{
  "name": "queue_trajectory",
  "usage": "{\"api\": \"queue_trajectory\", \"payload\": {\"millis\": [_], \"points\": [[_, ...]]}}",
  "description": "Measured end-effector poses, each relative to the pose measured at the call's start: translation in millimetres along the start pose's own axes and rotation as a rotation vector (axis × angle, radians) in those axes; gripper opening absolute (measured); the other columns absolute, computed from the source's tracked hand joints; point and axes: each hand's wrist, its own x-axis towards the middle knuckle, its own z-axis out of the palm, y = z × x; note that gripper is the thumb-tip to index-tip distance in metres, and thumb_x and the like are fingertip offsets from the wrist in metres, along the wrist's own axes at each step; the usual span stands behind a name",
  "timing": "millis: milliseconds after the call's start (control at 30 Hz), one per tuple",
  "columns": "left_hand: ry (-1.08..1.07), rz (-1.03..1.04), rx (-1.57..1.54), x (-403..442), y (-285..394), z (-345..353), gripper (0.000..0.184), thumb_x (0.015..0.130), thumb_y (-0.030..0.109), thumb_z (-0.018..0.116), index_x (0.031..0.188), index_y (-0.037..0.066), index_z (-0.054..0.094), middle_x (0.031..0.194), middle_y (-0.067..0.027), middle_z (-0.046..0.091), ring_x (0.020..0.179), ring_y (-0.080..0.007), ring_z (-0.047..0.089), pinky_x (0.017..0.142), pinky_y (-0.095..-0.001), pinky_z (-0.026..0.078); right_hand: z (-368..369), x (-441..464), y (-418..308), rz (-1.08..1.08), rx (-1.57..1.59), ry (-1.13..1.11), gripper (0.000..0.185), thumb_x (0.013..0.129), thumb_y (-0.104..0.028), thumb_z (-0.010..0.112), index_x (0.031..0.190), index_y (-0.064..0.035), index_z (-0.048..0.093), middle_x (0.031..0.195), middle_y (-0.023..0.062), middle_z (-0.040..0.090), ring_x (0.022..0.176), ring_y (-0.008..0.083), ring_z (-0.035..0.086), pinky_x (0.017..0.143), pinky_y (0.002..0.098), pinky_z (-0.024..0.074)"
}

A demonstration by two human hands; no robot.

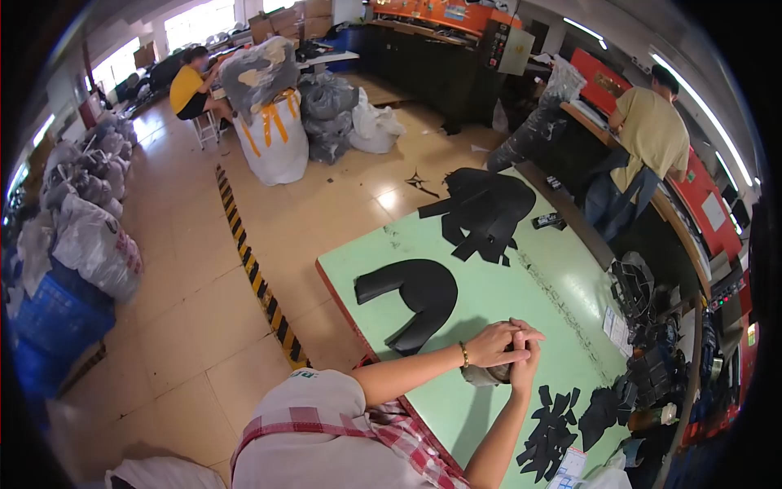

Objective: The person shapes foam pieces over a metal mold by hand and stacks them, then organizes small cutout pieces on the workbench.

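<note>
My left hand (490, 345), a beaded bracelet at its wrist, lies across my right hand (525, 363), with its fingers stretched to the right. Much of my right hand's fingers is hidden under or behind the left. Both hands rest over a short, round greyish object (481, 376) standing on the green tabletop (481, 293); its kind is unclear. To the left of them lies a black U-shaped padded piece (432, 297). Farther back is a pile of similar black curved pieces (489, 204). Black scraps (550, 432) are scattered near my right forearm.
A small dark box (548, 220) and a paper sheet (616, 330) lie toward the table's right side. Black-and-yellow floor tape (252, 269) runs left of the table. Stuffed sacks (273, 143) stand beyond. One person (643, 138) works at the right, another (189, 85) sits far left.
</note>
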Motion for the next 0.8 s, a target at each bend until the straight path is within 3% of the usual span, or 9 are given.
{"api": "queue_trajectory", "payload": {"millis": [67,267,467,667,800], "points": [[0.021,0.037,-0.003,0,-7,5,0.050,0.092,0.045,0.052,0.132,0.014,0.056,0.121,-0.0114,0.064,0.113,-0.0333,0.059,0.098,-0.0450,0.044,1,-2,-3,0.008,-0.014,0.004,0.036,0.100,-0.032,0.056,0.104,0.0040,0.061,0.121,0.0176,0.061,0.111,0.0253,0.057,0.097,0.0375,0.0450],[0.004,0.040,-0.001,-1,0,2,0.050,0.092,0.044,0.053,0.132,0.013,0.055,0.121,-0.0130,0.064,0.110,-0.0340,0.060,0.098,-0.0451,0.044,1,-4,-2,0.065,0.015,0.027,0.039,0.097,-0.026,0.060,0.114,0.0081,0.061,0.118,0.0144,0.061,0.110,0.0243,0.058,0.097,0.0361,0.0448],[0.021,0.059,-0.023,-1,5,-1,0.050,0.092,0.043,0.053,0.132,0.013,0.055,0.121,-0.0137,0.064,0.110,-0.0343,0.059,0.098,-0.0445,0.044,3,-5,-8,0.065,0.019,0.033,0.039,0.097,-0.026,0.060,0.114,0.0083,0.061,0.118,0.0147,0.061,0.109,0.0245,0.058,0.097,0.0358,0.0449],[0.008,0.028,-0.031,-1,6,-1,0.050,0.091,0.043,0.053,0.132,0.014,0.056,0.121,-0.0133,0.064,0.110,-0.0337,0.059,0.098,-0.0441,0.044,3,-4,-8,0.044,-0.028,0.019,0.047,0.099,-0.036,0.056,0.116,0.0079,0.060,0.118,0.0166,0.062,0.110,0.0244,0.057,0.098,0.0358,0.0437],[0.021,0.042,-0.029,-1,4,0,0.051,0.091,0.045,0.053,0.132,0.014,0.056,0.120,-0.0131,0.065,0.111,-0.0335,0.059,0.098,-0.0440,0.044,2,-4,-9,0.042,-0.008,0.022,0.044,0.097,-0.031,0.060,0.116,0.0087,0.060,0.119,0.0151,0.061,0.109,0.0248,0.058,0.097,0.0366,0.0450]]}}
